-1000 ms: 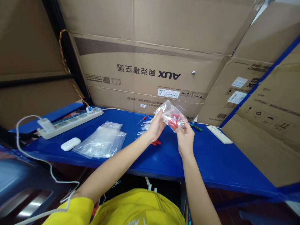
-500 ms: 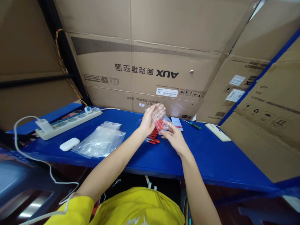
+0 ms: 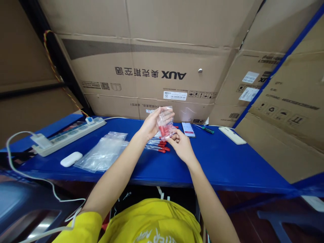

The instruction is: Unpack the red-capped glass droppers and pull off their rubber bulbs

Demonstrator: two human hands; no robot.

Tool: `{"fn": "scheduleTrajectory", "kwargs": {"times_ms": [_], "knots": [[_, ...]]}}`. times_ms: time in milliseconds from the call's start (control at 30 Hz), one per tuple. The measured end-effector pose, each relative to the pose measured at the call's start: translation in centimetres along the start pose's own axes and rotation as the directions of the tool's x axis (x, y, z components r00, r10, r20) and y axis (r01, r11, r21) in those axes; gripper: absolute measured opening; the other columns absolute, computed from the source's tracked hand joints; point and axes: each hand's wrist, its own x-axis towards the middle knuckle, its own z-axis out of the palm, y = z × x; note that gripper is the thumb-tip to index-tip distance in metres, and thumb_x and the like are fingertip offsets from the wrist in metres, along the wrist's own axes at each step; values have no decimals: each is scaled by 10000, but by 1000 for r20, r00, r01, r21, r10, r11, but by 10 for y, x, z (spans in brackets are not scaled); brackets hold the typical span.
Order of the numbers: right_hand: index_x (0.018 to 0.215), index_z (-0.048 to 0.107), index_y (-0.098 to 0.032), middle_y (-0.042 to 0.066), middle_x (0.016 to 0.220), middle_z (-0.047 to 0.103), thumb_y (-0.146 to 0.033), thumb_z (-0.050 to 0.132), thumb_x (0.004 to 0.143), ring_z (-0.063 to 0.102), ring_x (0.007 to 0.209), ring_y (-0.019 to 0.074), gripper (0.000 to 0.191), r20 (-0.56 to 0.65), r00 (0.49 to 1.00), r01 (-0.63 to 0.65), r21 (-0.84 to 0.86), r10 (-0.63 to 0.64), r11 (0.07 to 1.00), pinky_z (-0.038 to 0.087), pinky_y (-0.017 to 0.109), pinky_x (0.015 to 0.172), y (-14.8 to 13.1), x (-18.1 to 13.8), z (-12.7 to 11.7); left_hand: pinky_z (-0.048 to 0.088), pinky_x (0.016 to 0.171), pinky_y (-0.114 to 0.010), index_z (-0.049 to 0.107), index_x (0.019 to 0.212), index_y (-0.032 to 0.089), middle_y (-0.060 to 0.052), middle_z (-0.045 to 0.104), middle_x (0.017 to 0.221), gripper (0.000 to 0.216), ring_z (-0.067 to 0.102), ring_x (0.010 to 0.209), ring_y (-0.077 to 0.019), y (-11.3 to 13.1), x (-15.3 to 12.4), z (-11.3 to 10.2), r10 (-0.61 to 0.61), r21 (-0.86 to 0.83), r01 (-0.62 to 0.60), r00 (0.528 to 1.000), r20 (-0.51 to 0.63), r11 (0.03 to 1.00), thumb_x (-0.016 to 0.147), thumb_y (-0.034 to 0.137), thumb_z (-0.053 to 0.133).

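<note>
Head view: left hand (image 3: 151, 125) grasps a clear bag (image 3: 169, 113) from its left side, fingers visible through the plastic; whether they're in or behind it, can't tell. Right hand (image 3: 182, 145) pinches the bag's lower right corner. Red pieces (image 3: 164, 130) bunched inside, low. Bag held up over blue table (image 3: 215, 165), just above a pile of red-tipped clear sticks (image 3: 162, 148). Flat plastic bags (image 3: 101, 153) lie left, phone (image 3: 187, 129) and green-handled screwdriver (image 3: 208, 130) right.
</note>
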Motion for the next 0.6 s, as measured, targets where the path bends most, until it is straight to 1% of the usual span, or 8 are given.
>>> {"fn": "scheduleTrajectory", "kwargs": {"times_ms": [100, 200, 267, 333, 400, 500, 600], "knots": [[963, 646, -228, -70, 651, 568, -439, 746, 844, 491, 558, 107, 262, 40, 999, -20, 36, 19, 999, 388, 242, 562, 0, 1, 0, 568, 1055, -401, 706, 1050, 153, -107, 774, 1210, 229, 760, 1099, -233, -3, -1, 2, 25, -2, -25, 1000, -10, 1000, 1036, 356, 604], [924, 617, -228, -76, 635, 559, -474, 756, 833, 465, 490, 90, 297, 64, 995, -81, 157, 72, 984, 357, 231, 485, -1, 1, 0, 571, 1040, -396, 706, 1040, 157, -108, 782, 1176, 228, 765, 1090, -233, -7, -3, 7, 77, 36, -76, 997, -29, 996, 1022, 373, 633], [901, 589, -227, -81, 603, 556, -504, 755, 827, 474, 445, 90, 331, 79, 990, -129, 224, 114, 966, 350, 224, 437, -3, 1, 0, 578, 1023, -394, 705, 1030, 160, -106, 789, 1141, 237, 772, 1065, -233, -7, -4, 10, 126, 72, -123, 991, -43, 990, 1004, 391, 664], [889, 573, -226, -81, 571, 561, -525, 754, 822, 518, 429, 102, 356, 95, 987, -152, 258, 131, 954, 380, 219, 422, -3, 1, 2, 587, 1008, -394, 705, 1023, 162, -100, 793, 1117, 248, 778, 1035, -229, -6, -4, 11, 157, 80, -152, 986, -49, 985, 1001, 406, 668], [899, 570, -223, -65, 600, 606, -531, 758, 815, 581, 446, 116, 371, 113, 985, -157, 287, 129, 945, 437, 223, 437, -2, 1, 4, 595, 1000, -388, 704, 1024, 166, -91, 793, 1108, 253, 780, 1022, -221, -6, -4, 11, 161, 62, -157, 985, -66, 986, 1010, 414, 654], [936, 573, -220, -41, 696, 663, -525, 770, 799, 639, 477, 129, 388, 122, 985, -156, 322, 122, 934, 490, 238, 458, 0, 1, 5, 609, 976, -369, 692, 1032, 173, -82, 792, 1104, 254, 779, 1014, -209, -9, -4, 12, 168, 33, -165, 977, -133, 986, 1019, 421, 640], [958, 567, -222, -50, 719, 652, -510, 758, 818, 604, 457, 105, 374, 100, 989, -136, 291, 111, 947, 443, 223, 435, 1, 1, 5, 614, 966, -353, 684, 1044, 176, -79, 790, 1100, 254, 778, 1003, -198, -17, -4, 14, 191, 5, -193, 962, -196, 981, 1027, 422, 626]]}}
